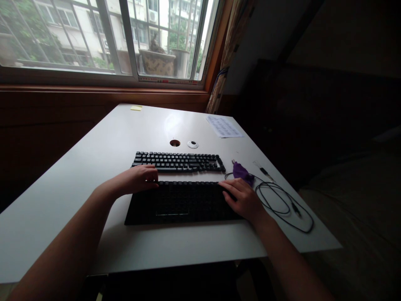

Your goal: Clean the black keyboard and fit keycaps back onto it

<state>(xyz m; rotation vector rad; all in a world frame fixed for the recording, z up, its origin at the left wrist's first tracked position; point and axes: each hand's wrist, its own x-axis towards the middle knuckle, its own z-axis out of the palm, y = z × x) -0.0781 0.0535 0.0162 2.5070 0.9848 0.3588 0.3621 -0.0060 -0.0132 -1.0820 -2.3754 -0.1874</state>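
Observation:
A broad black keyboard [188, 205] lies dark side up at the front of the white table [150, 246]; its surface is too dark to make out in detail, apart from a thin rectangular outline near its front. My left hand [139, 179] has its fingers curled round the far left edge of this keyboard. At the far right corner my right hand [239, 194] grips it, with fingers over the edge and thumb on the near side. Just behind lies a second assembly, a black key panel [178, 161] with rows of keycaps, partly covered at its left end by my left hand.
A purple cloth [241, 172] and a coiled black cable [282, 209] lie on the right. Farther back are a round cable hole [174, 143], a white ring-shaped cap [192, 144], printed paper [224, 126] and a yellow note [135, 108]. A window stands beyond.

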